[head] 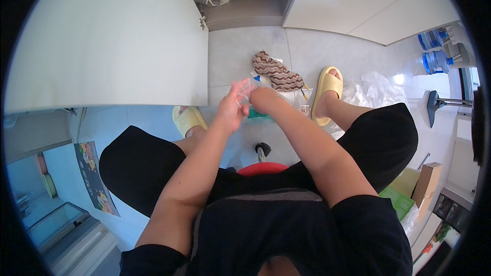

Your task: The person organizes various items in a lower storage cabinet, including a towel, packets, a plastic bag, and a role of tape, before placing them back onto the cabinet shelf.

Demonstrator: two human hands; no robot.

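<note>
Between my hands is a crumpled clear plastic bag (245, 91). My left hand (231, 110) holds it with the fingers partly curled and the thumb side up. My right hand (264, 99) is closed on its other side. Just below my hands, partly hidden by them, lies something green in clear plastic (256, 114). Beyond them on the tiled floor lies a brown zigzag-patterned cloth item (270, 67), with small packets and thin black-and-yellow sticks (305, 94) beside it.
Ahead stands an open cabinet (245, 5) holding bottles and packets, its white door (115, 46) swung out at left. White plastic bags (374, 92) lie right of my slippered foot. Blue water jugs (436, 62) and a floor squeegee or brush (433, 107) are farther right. A red stool (262, 168) is beneath me.
</note>
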